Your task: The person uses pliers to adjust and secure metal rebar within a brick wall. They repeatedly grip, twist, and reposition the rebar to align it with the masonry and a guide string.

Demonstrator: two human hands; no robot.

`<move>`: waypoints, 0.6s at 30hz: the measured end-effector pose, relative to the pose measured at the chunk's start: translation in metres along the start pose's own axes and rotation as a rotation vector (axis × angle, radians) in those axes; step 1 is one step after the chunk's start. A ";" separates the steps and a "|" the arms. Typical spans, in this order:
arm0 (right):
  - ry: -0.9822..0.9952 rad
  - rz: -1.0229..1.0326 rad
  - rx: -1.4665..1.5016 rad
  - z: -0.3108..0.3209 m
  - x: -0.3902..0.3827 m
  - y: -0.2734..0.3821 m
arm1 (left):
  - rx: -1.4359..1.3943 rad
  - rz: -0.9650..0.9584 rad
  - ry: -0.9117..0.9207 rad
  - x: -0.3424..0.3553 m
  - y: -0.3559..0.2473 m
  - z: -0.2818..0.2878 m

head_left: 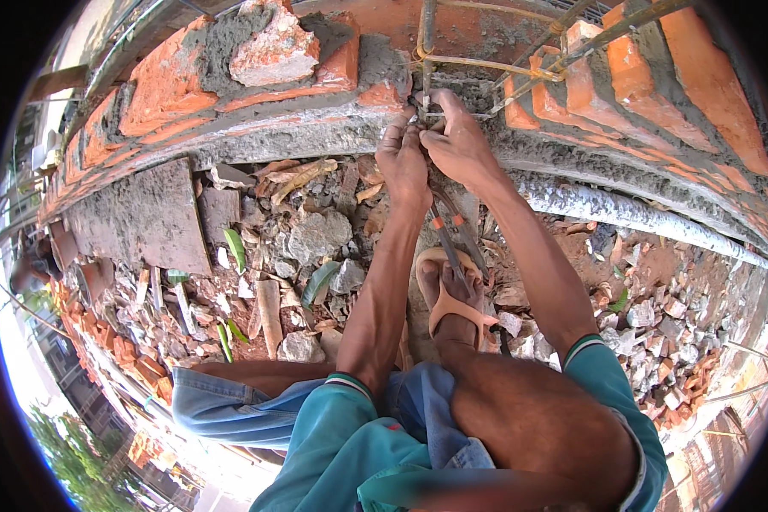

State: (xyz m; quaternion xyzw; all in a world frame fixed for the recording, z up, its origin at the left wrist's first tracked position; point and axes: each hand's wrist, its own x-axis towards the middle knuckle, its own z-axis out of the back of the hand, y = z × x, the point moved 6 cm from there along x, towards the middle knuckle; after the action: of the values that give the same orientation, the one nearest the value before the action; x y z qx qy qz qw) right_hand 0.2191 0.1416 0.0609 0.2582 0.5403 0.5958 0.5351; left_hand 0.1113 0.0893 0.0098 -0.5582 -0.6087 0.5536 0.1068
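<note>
The person squatted over rubble (316, 235), a foot in an orange sandal (454, 309) planted among broken brick. Pliers (449, 232) with orange grips hung below the left hand (404, 160), which was closed on them. The right hand (457, 141) pinched thin wire (427, 115) at the rebar cage (495, 68), against the brick wall (256, 85).

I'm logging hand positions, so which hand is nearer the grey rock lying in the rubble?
Left. The left hand is just up and right of the grey rock; the right hand is farther right, at the rebar cage.
</note>
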 end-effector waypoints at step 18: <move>-0.153 0.107 0.278 0.003 -0.033 -0.020 | 0.045 -0.217 -0.165 0.007 -0.001 -0.001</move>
State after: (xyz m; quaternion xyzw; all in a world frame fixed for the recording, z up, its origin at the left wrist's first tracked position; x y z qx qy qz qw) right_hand 0.2391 0.1093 0.0525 0.4027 0.5607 0.5216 0.5014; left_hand 0.1089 0.0960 0.0080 -0.4393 -0.6595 0.5964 0.1282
